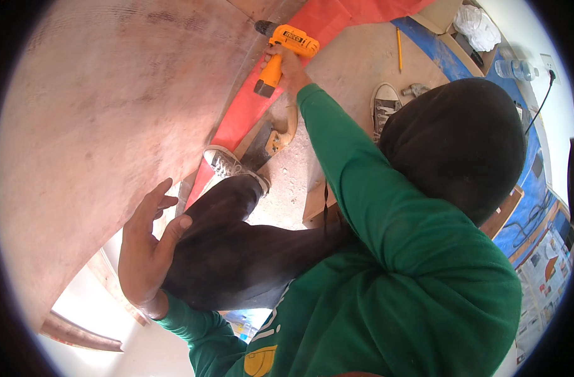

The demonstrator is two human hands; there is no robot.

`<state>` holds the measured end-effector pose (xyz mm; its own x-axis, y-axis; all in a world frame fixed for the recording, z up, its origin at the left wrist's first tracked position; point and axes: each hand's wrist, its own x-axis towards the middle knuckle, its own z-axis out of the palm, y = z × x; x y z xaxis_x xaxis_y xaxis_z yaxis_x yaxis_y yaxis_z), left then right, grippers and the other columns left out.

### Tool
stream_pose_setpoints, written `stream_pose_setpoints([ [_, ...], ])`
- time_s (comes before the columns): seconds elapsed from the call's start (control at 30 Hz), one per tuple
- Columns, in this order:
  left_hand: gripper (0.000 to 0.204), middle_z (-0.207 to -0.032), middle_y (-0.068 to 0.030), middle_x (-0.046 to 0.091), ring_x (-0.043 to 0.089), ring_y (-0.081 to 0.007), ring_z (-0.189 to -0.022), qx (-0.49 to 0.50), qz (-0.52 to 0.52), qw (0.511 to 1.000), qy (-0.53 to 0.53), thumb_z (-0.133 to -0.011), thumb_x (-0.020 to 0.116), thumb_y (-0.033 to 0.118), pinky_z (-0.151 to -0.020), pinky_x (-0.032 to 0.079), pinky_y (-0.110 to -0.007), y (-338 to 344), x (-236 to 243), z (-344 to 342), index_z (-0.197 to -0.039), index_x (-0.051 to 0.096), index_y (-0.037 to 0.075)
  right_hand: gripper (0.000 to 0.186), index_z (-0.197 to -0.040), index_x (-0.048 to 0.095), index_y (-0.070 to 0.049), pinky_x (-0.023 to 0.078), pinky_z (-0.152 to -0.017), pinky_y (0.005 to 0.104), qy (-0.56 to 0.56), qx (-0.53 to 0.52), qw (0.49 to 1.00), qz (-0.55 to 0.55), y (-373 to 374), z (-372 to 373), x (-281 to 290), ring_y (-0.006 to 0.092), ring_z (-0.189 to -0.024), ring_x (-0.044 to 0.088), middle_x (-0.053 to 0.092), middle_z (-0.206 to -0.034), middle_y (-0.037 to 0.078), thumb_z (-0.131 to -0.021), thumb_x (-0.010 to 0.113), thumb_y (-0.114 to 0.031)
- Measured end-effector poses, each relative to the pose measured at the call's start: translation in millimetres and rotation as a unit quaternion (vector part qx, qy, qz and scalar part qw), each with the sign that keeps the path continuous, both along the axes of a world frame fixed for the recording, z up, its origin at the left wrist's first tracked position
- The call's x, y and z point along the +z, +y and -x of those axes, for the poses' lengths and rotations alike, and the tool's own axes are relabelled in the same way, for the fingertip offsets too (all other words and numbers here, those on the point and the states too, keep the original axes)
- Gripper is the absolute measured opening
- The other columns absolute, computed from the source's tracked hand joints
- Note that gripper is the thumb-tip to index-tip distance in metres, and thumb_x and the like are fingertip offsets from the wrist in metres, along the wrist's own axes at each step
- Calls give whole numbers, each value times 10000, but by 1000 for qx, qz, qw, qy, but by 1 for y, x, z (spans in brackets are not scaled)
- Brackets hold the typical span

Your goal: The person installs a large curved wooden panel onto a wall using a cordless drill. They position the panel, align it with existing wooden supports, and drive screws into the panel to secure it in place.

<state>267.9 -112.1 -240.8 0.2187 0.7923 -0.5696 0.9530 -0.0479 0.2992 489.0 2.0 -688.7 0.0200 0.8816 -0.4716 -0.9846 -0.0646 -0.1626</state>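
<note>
- The right hand (289, 65) is closed around the grip of an orange cordless drill (294, 41), its fingers wrapped below the drill's body.
- The drill is in the upper middle of the view, held out at the end of the stretched right arm. Its black chuck (264, 27) points left, toward a large wooden panel (92, 132); whether the tip touches the panel cannot be told.
- A dark battery pack (264, 88) sits at the lower end of the drill's grip.
- The left hand (147, 245) holds nothing; its thumb and fingers are spread apart in front of the panel, near the left knee. Whether a fingertip touches the panel cannot be told.
- A red strip (240, 119) runs along the panel's edge, passing beneath the drill.
- Below the drill, a saw (276, 143) with a wooden handle lies on the dusty floor (293, 188), just beside the left shoe (223, 162).
- The right shoe (385, 107) is beyond the bent right knee, with a hammer (415, 90) near it.
- A yellow pencil (399, 50) lies farther up the floor, beside a blue sheet (425, 45).
- At the upper right are a cardboard box (458, 55), a white plastic bag (476, 27) and a clear bottle (516, 70); a black plug (552, 74) sits by the wall.
</note>
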Motion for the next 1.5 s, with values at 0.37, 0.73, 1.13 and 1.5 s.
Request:
stream_pose_setpoints([
  [0.37,621,-1204,-209,748,706,-323,-1138,-35,-21,999,-14,-920,829,177,-1065,505,-439,10,1,-10,-1467,607,-19,185,-1089,582,-71,560,-665,405,-100,42,994,32,3,-16,-2,220,-666,590,611,-821,59,-932,680,-79],
  [0.73,566,-1167,-178,743,702,-286,-1115,-62,-30,997,-22,-977,743,190,-1033,528,-410,18,-1,-22,-1497,598,20,158,-1044,555,-87,574,-676,411,-104,48,993,10,5,-17,-11,211,-692,611,592,-820,40,-958,685,-108],
  [1.13,532,-1127,-159,728,688,-243,-1072,-80,-76,990,-91,-1023,741,232,-1007,520,-365,-18,6,29,-1473,595,-12,217,-1086,619,-65,585,-654,416,-343,33,936,73,-70,-67,-14,224,-704,661,650,-864,68,-921,725,-158],
  [1.5,482,-1048,-136,785,721,-242,-1004,-65,-200,965,-158,-1001,754,271,-903,547,-362,-74,-14,47,-1413,672,34,608,-1368,554,-44,468,-1089,609,-839,385,364,125,-163,-75,-12,406,-1311,638,684,-1364,201,-882,776,-333],
])
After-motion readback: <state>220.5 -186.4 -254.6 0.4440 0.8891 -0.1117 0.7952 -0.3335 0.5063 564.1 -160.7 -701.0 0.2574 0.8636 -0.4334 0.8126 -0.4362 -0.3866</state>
